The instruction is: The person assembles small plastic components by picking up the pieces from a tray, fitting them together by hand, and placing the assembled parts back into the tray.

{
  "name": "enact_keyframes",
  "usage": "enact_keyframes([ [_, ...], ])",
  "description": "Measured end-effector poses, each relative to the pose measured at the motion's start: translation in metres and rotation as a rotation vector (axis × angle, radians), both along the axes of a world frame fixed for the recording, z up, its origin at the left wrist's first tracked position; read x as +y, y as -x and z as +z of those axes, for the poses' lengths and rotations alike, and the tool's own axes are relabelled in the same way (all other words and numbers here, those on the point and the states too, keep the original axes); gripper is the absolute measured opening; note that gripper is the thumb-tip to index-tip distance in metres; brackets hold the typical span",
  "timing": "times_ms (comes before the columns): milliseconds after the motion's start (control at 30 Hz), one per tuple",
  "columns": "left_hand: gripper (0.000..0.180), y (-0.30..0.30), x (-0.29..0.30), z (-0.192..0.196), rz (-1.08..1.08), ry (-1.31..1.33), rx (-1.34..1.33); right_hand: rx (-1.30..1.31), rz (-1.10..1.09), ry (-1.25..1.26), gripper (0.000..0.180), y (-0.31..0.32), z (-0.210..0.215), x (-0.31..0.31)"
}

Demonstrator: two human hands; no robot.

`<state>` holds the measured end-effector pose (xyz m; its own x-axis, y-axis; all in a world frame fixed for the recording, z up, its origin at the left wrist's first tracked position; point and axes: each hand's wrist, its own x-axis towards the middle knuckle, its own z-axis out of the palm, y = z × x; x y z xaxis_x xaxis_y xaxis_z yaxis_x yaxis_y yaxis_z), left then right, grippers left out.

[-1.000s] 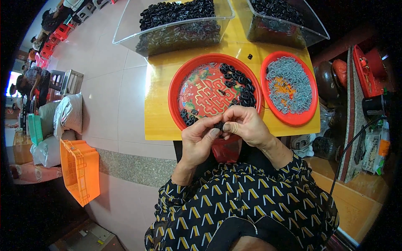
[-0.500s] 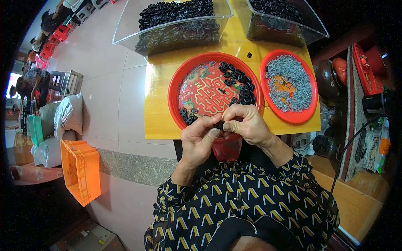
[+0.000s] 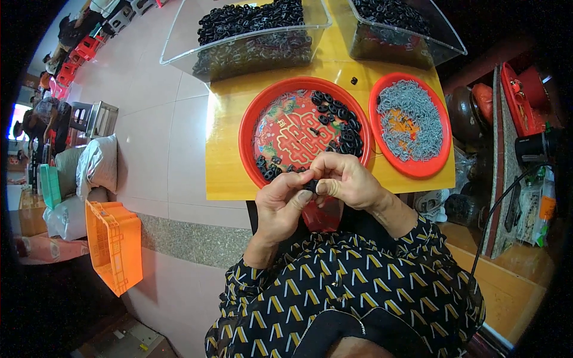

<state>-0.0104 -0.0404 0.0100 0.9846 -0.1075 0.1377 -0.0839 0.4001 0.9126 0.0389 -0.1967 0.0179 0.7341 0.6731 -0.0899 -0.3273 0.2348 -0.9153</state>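
Note:
My left hand and my right hand meet over the near rim of a round red tray. Between their thumbs and fingertips they pinch a small black plastic part, mostly covered by the fingers. In the tray, black oval parts with holes are heaped along the right side, and smaller black pieces lie at the lower left. To the right of my right hand stands a red oval tray of grey screw-like pins.
Two clear plastic bins full of black parts stand at the back of the yellow table. One loose black piece lies near them. Left on the floor are an orange crate and sacks. Something red is below my hands.
Both hands stay together at nearly the same place, with the fingers shifting slightly around the black part. The whole view has moved a little; the trays and bins keep their places.

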Motion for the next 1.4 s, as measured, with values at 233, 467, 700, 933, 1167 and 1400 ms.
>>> enact_keyframes([
  [233, 0.021, -0.003, -0.002, 0.009, -0.011, -0.165, -0.018, 0.067, 0.083, -0.025, 0.016, -0.007, -0.005, -0.005],
  [467, 0.021, -0.005, -0.003, -0.004, -0.04, -0.146, 0.029, 0.036, 0.109, 0.022, 0.021, -0.013, -0.013, -0.005],
  [700, 0.028, -0.002, -0.011, -0.011, -0.005, 0.106, 0.085, 0.139, 0.064, 0.029, 0.016, -0.01, -0.006, -0.01],
  [933, 0.03, 0.001, -0.01, -0.011, 0.003, 0.149, 0.155, 0.293, 0.003, -0.048, 0.014, -0.004, -0.015, -0.01],
  [1167, 0.029, 0.003, -0.008, -0.015, -0.01, 0.183, 0.142, 0.304, -0.011, -0.039, 0.014, 0.001, -0.013, -0.006],
  [1400, 0.029, 0.007, -0.008, -0.015, -0.019, 0.188, 0.167, 0.282, -0.001, -0.031, 0.016, 0.002, -0.016, -0.005],
])
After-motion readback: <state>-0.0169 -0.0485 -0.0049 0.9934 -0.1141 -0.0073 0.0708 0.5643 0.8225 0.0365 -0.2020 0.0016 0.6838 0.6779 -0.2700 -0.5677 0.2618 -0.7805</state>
